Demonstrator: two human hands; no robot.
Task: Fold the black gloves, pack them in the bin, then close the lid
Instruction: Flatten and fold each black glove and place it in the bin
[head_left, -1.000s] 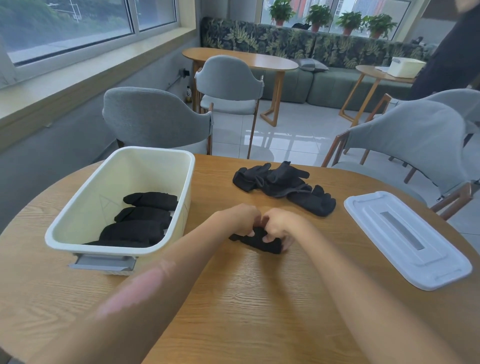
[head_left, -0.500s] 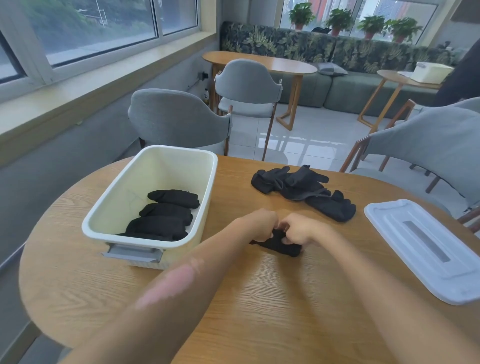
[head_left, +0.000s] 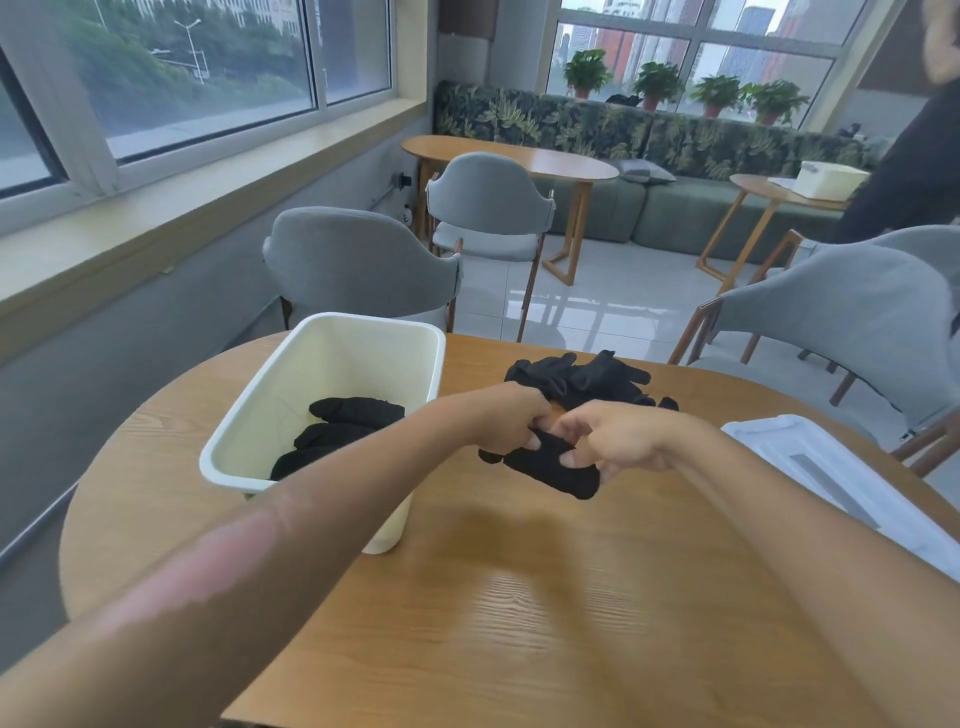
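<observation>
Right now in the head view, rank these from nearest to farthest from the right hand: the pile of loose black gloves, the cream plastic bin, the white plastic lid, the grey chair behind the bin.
From the right hand:
1. Pile of loose black gloves, just beyond it.
2. White plastic lid, to its right.
3. Cream plastic bin, to the left.
4. Grey chair, behind the bin.

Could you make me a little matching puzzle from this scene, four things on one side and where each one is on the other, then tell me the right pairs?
Things:
1. folded gloves
2. lid
3. loose glove pile
4. glove being folded

Places:
A. lying flat at the table's right edge
B. pinched between the left hand and the right hand
C. inside the cream bin
D. on the table beyond the hands

Pairs: 1-C, 2-A, 3-D, 4-B
</observation>
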